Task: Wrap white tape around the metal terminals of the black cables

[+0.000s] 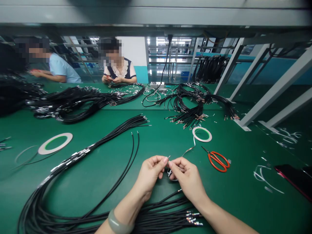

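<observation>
My left hand (149,174), with a bangle on its wrist, is closed in a pinch. My right hand (186,177) pinches against it, fingertip to fingertip. Between them a small pale tip of a thin black cable (169,157) sticks up; the fingers hide most of it. A white strip curls under the right fingers. Below both hands lies a bundle of black cables (165,216) with silvery ends, looping around to the left. Orange-handled scissors (219,161) rest to the right, near a roll of white tape (202,140) whose loose strip trails toward my right hand.
Another tape roll (40,149) lies at the left on the green table (97,172). Cable piles (73,104) fill the back, and slanted metal legs (270,84) stand at the right. White scraps (262,177) lie near a dark object (294,178). Two people sit across.
</observation>
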A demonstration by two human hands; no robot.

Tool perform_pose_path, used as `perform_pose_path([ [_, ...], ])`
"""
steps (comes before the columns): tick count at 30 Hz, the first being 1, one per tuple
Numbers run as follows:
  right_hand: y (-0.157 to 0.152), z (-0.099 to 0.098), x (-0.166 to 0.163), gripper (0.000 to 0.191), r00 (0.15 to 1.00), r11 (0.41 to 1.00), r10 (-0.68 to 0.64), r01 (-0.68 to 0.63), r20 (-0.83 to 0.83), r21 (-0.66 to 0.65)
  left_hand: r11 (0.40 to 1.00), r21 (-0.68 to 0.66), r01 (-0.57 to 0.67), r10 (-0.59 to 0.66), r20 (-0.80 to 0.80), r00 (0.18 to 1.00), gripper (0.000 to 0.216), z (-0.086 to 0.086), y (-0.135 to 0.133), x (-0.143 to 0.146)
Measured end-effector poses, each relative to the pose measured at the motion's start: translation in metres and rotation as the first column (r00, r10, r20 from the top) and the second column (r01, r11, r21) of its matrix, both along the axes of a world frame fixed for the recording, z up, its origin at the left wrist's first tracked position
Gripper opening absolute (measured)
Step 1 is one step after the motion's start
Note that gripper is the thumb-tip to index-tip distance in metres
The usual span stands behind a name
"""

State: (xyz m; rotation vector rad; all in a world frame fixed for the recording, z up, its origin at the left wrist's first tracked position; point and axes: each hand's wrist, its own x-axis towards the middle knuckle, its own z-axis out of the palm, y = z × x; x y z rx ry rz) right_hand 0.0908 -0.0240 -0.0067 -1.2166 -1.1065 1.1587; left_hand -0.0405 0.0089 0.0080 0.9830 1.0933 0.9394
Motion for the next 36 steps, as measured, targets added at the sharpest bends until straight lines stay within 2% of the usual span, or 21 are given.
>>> perform_pose_path([
  [6, 0.001, 0.0, 0.0, 0.027, 0.999, 1.0, 0.0, 0.0, 0.035, -0.022, 0.999, 0.029, -0.039, 0.039, -0.001, 0.999, 0.032, -0.003, 0.002, 0.0],
  [12, 0.002, -0.003, 0.002, 0.026, 0.999, 0.999, -0.033, 0.033, 0.017, -0.03, 0.993, 0.023, 0.118, -0.118, 0.028, 0.993, 0.031, 0.0, 0.008, -0.008],
  [20, 0.001, -0.004, 0.001, 0.026, 1.0, 1.0, -0.016, 0.017, 0.018, -0.024, 1.0, 0.013, 0.001, 0.0, -0.082, 0.997, 0.03, -0.006, 0.01, -0.005],
  [36, 0.001, 0.001, 0.004, 0.02, 0.999, 0.999, 0.001, -0.003, 0.036, 0.051, 0.997, 0.001, 0.081, -0.081, 0.009, 0.997, 0.034, 0.003, 0.007, -0.007],
])
